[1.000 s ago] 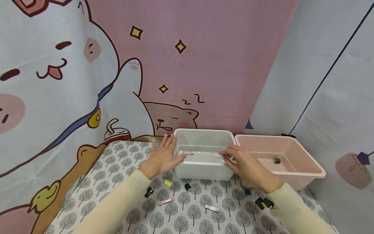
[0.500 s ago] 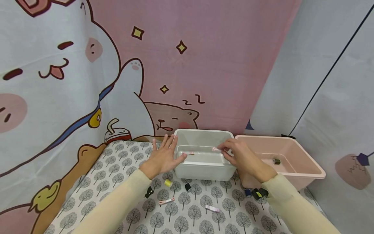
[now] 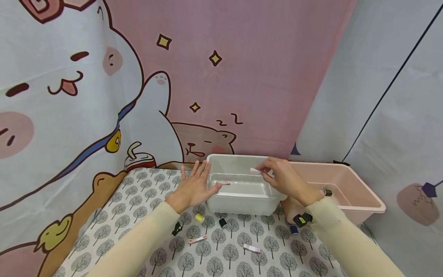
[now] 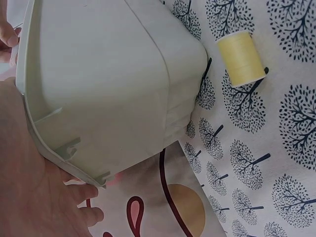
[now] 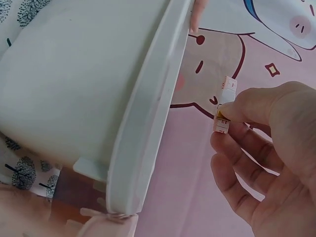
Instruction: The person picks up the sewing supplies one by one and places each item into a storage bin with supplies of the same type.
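In the head view, my right hand (image 3: 283,177) is above the right end of the pale grey bin (image 3: 243,206). Thumb and fingertips pinch a small folded tape measure (image 5: 227,91), white with printed numbers, as the right wrist view shows. My left hand (image 3: 193,190) rests with spread, straight fingers along the left rim of that bin. Near its thumb, a pinkish folded strip (image 3: 225,183) lies on the bin's floor. The bin's outer wall and a yellow thread spool (image 4: 241,58) fill much of the left wrist view.
To the right, a pink bin (image 3: 367,207) holds a dark green spool (image 3: 327,192). On the tree-print cloth lie a black spool (image 3: 223,223), a blue spool (image 3: 293,230), an orange-pink folded strip (image 3: 197,239) and a pale pink strip (image 3: 251,248). A patterned curtain (image 3: 263,77) hangs behind.
My right hand has risen from low inside the grey bin toward its back, with the tape measure still pinched. The left hand has stayed at the rim.
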Available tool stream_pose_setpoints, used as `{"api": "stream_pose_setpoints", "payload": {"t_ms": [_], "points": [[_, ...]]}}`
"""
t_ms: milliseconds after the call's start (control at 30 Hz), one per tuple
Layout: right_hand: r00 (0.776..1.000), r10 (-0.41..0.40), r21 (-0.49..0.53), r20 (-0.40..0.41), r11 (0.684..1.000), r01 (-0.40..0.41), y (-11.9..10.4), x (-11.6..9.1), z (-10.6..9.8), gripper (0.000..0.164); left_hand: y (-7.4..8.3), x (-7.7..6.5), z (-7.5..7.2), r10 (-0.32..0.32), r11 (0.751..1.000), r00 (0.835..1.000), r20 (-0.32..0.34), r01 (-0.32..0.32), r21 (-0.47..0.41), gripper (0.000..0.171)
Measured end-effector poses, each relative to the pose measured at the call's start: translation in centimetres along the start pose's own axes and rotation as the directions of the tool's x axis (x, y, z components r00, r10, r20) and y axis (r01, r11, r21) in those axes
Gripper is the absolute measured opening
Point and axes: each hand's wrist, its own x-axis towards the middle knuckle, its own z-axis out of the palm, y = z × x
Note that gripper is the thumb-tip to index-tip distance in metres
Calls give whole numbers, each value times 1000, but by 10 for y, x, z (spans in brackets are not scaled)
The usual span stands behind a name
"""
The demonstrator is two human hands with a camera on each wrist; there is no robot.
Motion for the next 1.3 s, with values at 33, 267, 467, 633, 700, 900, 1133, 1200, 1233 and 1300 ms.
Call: {"api": "stream_pose_setpoints", "payload": {"t_ms": [33, 267, 467, 633, 700, 900, 1133, 1200, 1233, 1300], "points": [[1000, 2, 3, 1, 1000, -2, 1, 1, 0, 23, 0, 0, 0, -2, 1000, 1000, 1, 2, 1, 113], [999, 36, 4, 11, 999, -36, 7, 11, 3, 23, -1, -1, 1, -1, 1000, 1000, -7, 1, 3, 113], [997, 66, -2, 39, 998, -66, 13, 17, 5, 20, 0, -1, 3, 6, 1000, 1000, -18, -6, -12, 113], [993, 103, 5, 59, 995, -104, 17, 22, 6, 19, 0, 0, 3, -2, 1000, 1000, -9, 2, -8, 113], [991, 119, 7, 67, 993, -120, 19, 25, 6, 19, 0, 0, 3, -3, 1000, 1000, -8, 3, -10, 112], [985, 155, -9, 75, 988, -155, 25, 31, 8, 18, 0, -1, 3, -8, 1000, 1000, -7, 8, -17, 112], [978, 188, 8, 91, 982, -190, 29, 37, 11, 19, 0, -1, 2, -8, 1000, 1000, -3, 8, -18, 112], [977, 190, 14, 92, 981, -192, 30, 38, 12, 20, 0, -1, 2, -10, 1000, 1000, 4, 11, -15, 112], [977, 190, 16, 92, 981, -192, 31, 39, 13, 20, 0, -1, 2, -9, 1000, 1000, 2, 9, -15, 112], [976, 194, 20, 93, 980, -197, 33, 40, 14, 20, 1, -1, 1, -12, 1000, 1000, 8, 12, -12, 112]]}}
